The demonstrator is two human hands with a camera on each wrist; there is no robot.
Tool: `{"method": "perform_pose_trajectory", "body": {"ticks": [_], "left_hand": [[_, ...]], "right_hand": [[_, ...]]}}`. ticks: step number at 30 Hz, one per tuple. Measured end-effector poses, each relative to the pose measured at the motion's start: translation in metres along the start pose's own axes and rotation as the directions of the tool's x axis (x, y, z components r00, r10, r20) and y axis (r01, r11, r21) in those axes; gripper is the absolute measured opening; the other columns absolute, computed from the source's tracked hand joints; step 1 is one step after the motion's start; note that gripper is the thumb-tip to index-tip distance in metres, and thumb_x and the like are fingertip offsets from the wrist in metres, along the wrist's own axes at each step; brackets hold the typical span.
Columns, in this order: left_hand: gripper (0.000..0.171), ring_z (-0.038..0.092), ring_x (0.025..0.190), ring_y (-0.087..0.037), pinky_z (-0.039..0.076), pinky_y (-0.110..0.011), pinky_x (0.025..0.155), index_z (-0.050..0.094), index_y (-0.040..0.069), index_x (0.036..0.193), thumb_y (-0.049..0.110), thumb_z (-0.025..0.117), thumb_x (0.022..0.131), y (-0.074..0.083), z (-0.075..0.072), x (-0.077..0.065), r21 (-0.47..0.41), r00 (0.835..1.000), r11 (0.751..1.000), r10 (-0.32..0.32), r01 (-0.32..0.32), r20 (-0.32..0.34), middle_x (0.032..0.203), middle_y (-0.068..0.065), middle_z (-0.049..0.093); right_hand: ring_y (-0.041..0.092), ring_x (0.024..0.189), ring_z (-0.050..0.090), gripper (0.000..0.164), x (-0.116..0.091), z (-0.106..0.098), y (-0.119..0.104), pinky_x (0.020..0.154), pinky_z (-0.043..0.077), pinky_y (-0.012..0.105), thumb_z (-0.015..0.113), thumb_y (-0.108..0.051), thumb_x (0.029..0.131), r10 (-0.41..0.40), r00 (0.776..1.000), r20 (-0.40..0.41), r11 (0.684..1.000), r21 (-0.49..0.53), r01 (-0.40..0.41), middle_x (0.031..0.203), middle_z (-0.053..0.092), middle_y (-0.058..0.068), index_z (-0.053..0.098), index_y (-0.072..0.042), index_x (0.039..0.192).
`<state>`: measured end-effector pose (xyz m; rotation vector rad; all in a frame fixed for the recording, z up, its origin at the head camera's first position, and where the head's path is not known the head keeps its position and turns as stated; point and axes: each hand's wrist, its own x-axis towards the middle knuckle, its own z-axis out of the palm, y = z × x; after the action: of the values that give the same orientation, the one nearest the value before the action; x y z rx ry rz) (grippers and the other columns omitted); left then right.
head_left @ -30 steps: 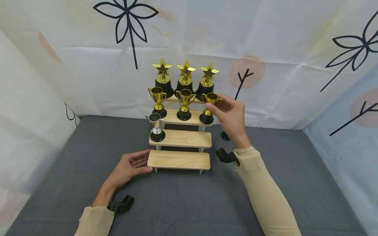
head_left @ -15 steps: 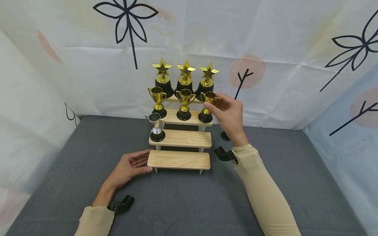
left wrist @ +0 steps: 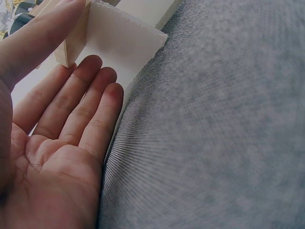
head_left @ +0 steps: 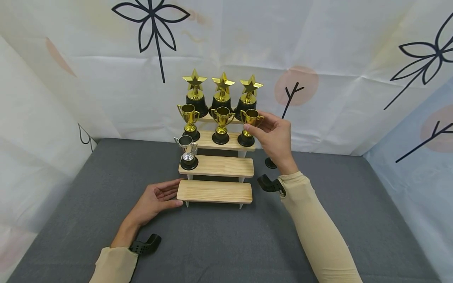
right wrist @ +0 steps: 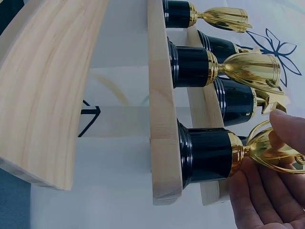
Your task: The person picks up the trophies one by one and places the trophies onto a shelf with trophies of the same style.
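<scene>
A stepped wooden display stand (head_left: 214,192) rises in tiers at the middle of the head view. My right hand (head_left: 274,137) holds a gold trophy cup (head_left: 249,133) by its bowl, thumb in front and fingers behind. That cup's black base (right wrist: 209,155) sits at the right end of the second tier from the top. Two more gold cups (head_left: 221,122) share this tier. My left hand (head_left: 155,200) lies at the left end of the lowest tier, fingers extended; in the left wrist view the fingertips (left wrist: 112,90) are against the stand's white side panel (left wrist: 124,40).
Three gold star trophies (head_left: 222,92) fill the top tier behind the cups. One silver cup (head_left: 188,151) stands on the left of the third tier. A small black round base (head_left: 270,163) shows on the grey table (head_left: 209,243) right of the stand, partly hidden behind my right wrist.
My right hand has shifted the gold cup slightly left and back on its tier, then held still over the last half second. The left hand has stayed in place.
</scene>
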<state>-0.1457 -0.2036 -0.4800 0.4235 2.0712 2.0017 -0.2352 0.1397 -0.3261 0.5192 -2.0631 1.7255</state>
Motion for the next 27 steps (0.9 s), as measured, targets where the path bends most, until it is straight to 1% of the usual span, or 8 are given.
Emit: {"method": "perform_pose_trajectory", "body": {"ticks": [3,10,17,20,27], "left_hand": [[0.074,0.061,0.122,-0.011,0.053,-0.028,0.101,0.045,-0.011,0.146,-0.001,0.082,0.083,-0.001,0.000,0.000,0.001,1.000,1.000,-0.002,0.002,0.000,0.145,-0.031,0.049],[0.074,0.061,0.123,-0.011,0.053,-0.028,0.102,0.045,-0.010,0.147,-0.001,0.082,0.083,-0.001,0.000,0.000,-0.008,1.000,1.000,-0.004,0.004,0.002,0.145,-0.030,0.049],[0.075,0.061,0.122,-0.011,0.053,-0.028,0.101,0.045,-0.010,0.147,-0.001,0.082,0.083,-0.001,-0.001,0.000,-0.004,1.000,1.000,-0.002,0.002,0.000,0.144,-0.031,0.050],[0.074,0.061,0.122,-0.011,0.053,-0.028,0.101,0.045,-0.010,0.147,0.000,0.082,0.083,-0.001,-0.001,0.000,0.001,1.000,1.000,0.000,0.000,-0.001,0.144,-0.030,0.050],[0.075,0.061,0.123,-0.013,0.053,-0.028,0.101,0.045,-0.010,0.147,0.001,0.083,0.083,0.000,0.000,0.000,0.010,1.000,1.000,-0.010,0.010,-0.005,0.144,-0.030,0.050]], "right_hand": [[0.027,0.102,0.071,0.043,0.000,0.000,-0.001,0.094,0.059,0.032,0.082,0.002,0.083,0.005,1.000,0.005,1.000,-0.003,-0.005,0.113,0.071,0.024,0.068,0.008,0.124],[0.024,0.103,0.071,0.044,-0.001,-0.002,-0.001,0.097,0.058,0.033,0.083,0.000,0.083,0.026,1.000,0.014,1.000,0.012,-0.026,0.114,0.071,0.022,0.069,0.007,0.124],[0.024,0.104,0.070,0.045,-0.003,-0.005,-0.002,0.099,0.057,0.033,0.083,0.001,0.083,0.036,0.999,0.002,0.999,0.023,-0.036,0.113,0.071,0.024,0.068,0.007,0.125],[0.023,0.104,0.070,0.045,-0.006,-0.007,-0.003,0.099,0.056,0.034,0.082,0.002,0.084,0.031,1.000,0.001,0.999,0.031,-0.031,0.113,0.070,0.024,0.068,0.007,0.126],[0.021,0.106,0.069,0.043,-0.014,-0.014,-0.002,0.101,0.055,0.035,0.080,0.004,0.085,0.035,0.999,0.004,0.999,0.031,-0.035,0.119,0.069,0.024,0.068,0.008,0.126]]}}
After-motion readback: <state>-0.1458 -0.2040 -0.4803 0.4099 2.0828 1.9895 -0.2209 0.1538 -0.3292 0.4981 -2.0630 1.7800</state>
